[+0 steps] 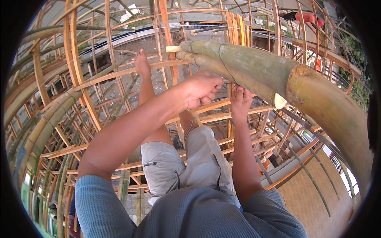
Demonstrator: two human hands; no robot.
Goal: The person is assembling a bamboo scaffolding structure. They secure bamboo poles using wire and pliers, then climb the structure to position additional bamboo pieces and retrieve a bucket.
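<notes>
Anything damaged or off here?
Nothing plainly damaged. Odd: a bare foot at a narrow timber beam, with gaps in the framework below; footing looks risky. The dark tie around the bamboo pole shows no visible break.

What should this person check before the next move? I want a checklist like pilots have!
1. Thin, dark, string-like tie crosses the thick, round, green bamboo pole and the brownish bamboo pole along its lower side: ok.
2. Tie snug all the way round: cannot tell, part is hidden.
3. Left hand close to the tie: ok, fingers bent, though its exact grip is unclear.
4. Right hand close to the tie: ok, fingertips by the brownish pole.
5. Bare left foot steady on the long, orange-brown wooden beam: cannot tell, they overlap in view but weight doesn't show.
6. Shoe on that foot: not ok, it's bare.
</notes>
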